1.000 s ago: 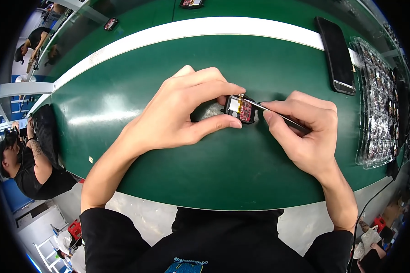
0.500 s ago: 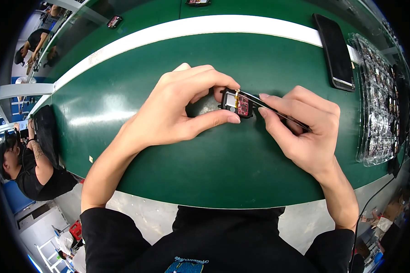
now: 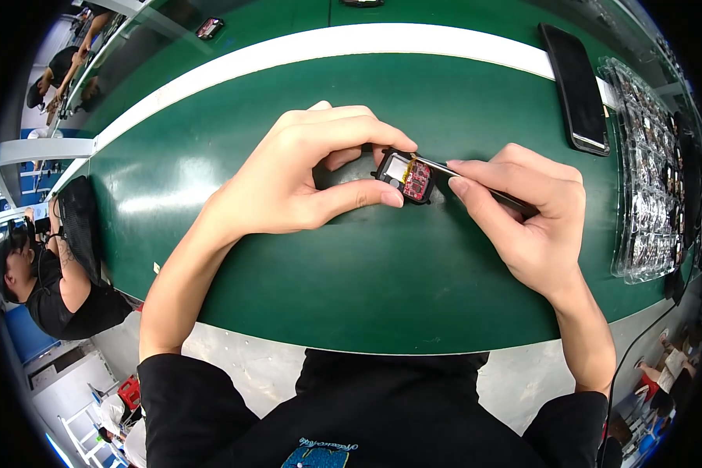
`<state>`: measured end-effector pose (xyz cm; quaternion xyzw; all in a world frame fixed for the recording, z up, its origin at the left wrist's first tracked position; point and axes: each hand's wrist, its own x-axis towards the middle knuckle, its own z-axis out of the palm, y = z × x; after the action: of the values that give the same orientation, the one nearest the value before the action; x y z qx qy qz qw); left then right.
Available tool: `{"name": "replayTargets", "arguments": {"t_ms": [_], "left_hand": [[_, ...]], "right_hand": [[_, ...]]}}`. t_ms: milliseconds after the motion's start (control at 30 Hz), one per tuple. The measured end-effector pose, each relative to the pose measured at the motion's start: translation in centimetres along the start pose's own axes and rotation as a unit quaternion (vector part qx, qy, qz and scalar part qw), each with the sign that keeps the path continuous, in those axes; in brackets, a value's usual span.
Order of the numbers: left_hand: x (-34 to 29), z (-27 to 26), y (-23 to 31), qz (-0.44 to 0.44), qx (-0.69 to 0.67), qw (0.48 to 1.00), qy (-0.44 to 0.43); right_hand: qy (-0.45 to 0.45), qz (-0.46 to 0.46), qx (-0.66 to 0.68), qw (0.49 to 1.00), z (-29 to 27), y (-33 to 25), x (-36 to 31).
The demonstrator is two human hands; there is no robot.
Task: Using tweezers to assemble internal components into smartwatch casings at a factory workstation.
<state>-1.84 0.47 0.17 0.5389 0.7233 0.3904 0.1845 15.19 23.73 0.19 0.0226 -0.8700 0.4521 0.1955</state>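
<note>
At the nearest side of the green bench (image 3: 327, 308), one black shirt (image 3: 249, 437) with a blue design is seen. Over the bench, two bare hands are held out. By the left hand (image 3: 300, 168), one small black case (image 3: 423, 200) is gripped at its left side, with the thumb pressed along the lower edge and a fingertip set at the upper corner. Whether the case is rested on the bench or lifted cannot be told. Inside its rim, one pale flat block (image 3: 398, 167), one red circuit board (image 3: 418, 181) and one narrow yellow strip between them are contained. By the right hand (image 3: 537, 201), one slim metal tool (image 3: 438, 167) is pinched between thumb and forefinger, its tip brought to the upper part of the case, near the yellow strip.

Farther to the right, one stack of clear plastic trays (image 3: 646, 175) is filled with many small dark and silvery parts, too small to be counted. Beside it, one black phone (image 3: 575, 90) is laid partly across one white strip (image 3: 327, 43). Beyond that strip, two more small dark devices (image 3: 210, 28) are seen, one cut off by the upper edge. Off to the left, one seated person (image 3: 66, 277) in black is visible.
</note>
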Motion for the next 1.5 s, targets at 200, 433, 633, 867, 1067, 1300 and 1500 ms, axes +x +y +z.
{"name": "replayTargets", "arguments": {"t_ms": [200, 433, 633, 867, 1067, 1300, 1500], "left_hand": [[0.01, -0.27, 0.08, 0.007, -0.012, 1.0, -0.02], [0.06, -0.08, 0.0, 0.028, 0.011, 0.999, -0.021], [0.09, 0.0, 0.44, 0.037, 0.025, 0.999, -0.018], [-0.01, 0.16, 0.19, 0.043, 0.022, 0.999, -0.015], [0.17, 0.21, 0.2, 0.049, 0.033, 0.998, -0.022], [0.02, 0.0, 0.09, 0.066, 0.055, 0.996, -0.025], [0.16, 0.07, 0.29, 0.061, 0.047, 0.997, -0.021]], "right_hand": [[-0.019, 0.049, 0.031, 0.998, -0.31, -0.12, 0.02], [-0.029, 0.05, 0.038, 0.998, -0.27, -0.03, 0.07], [-0.028, 0.047, 0.029, 0.998, -0.19, -0.13, 0.09], [-0.032, 0.047, 0.018, 0.998, -0.27, -0.06, 0.05], [-0.029, 0.039, 0.019, 0.999, -0.24, 0.17, 0.01], [-0.024, 0.057, 0.021, 0.998, -0.12, -0.21, -0.04], [-0.024, 0.034, 0.028, 0.999, -0.03, 0.15, -0.14]]}}
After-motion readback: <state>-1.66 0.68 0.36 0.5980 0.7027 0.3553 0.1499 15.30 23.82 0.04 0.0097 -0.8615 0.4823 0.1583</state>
